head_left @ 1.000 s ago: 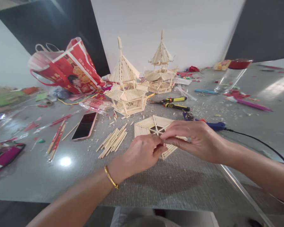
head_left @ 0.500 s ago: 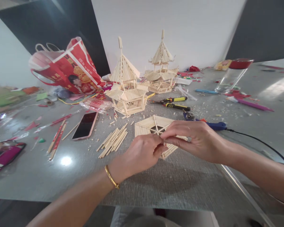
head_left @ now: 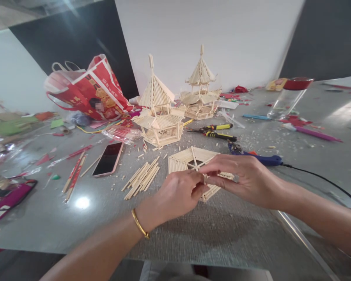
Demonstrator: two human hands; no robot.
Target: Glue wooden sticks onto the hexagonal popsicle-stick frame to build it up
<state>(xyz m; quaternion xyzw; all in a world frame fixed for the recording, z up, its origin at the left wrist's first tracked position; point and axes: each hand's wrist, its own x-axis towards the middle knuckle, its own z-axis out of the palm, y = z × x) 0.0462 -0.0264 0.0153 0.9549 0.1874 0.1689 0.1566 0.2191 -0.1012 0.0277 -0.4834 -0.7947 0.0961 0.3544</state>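
Both hands meet over the near part of a hexagonal panel of wooden sticks (head_left: 179, 160), which lies on the table with an open, spoked centre. My left hand (head_left: 178, 191), with a gold bangle at the wrist, has its fingers curled in a pinch. Against its fingertips, the thumb and forefinger of my right hand (head_left: 245, 177) are pinched too. Whatever sits between the fingertips is small and mostly hidden. Left of the panel lies a loose pile of wooden sticks (head_left: 142, 177). Behind it stand two stick pagodas, a nearer one (head_left: 160, 117) and a farther one (head_left: 200, 93).
A blue glue gun (head_left: 263, 159) with a black cable lies right of the panel, near yellow-black pliers (head_left: 219, 136). A phone (head_left: 108, 159) lies left, before a red bag (head_left: 90, 93). A red-lidded jar (head_left: 291, 99) stands far right. Scraps litter the table (head_left: 105, 234).
The view has shifted slightly, so everything sits a little lower and further right. My fingertips remain together over the panel, with the right thumb and forefinger slightly further apart.
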